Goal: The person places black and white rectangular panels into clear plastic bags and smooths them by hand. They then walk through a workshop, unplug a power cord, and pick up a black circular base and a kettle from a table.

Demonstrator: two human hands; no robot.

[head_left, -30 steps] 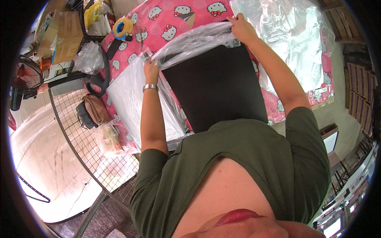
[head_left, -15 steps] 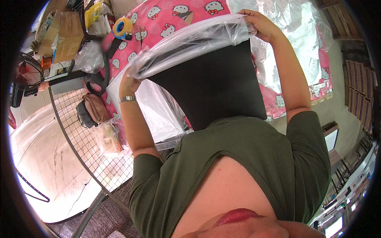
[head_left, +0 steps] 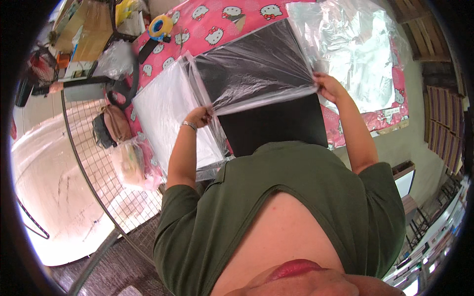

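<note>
Your left hand point(head_left: 198, 117) and right hand point(head_left: 330, 88) each grip an end of the clear plastic bag point(head_left: 252, 74), raised between them. The black sheet point(head_left: 276, 123) below your hands lies uncovered on the surface point(head_left: 207, 29); bagging it looks not yet begun.

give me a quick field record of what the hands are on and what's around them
left hand: grips the near left corner of a clear plastic bag
right hand: grips the bag's near right corner
bag: stretched between both hands, drawn over a black board
left of board: white sheet
table: pink cartoon-print cloth
far right: silvery foil sheet
far left: tape roll
</note>
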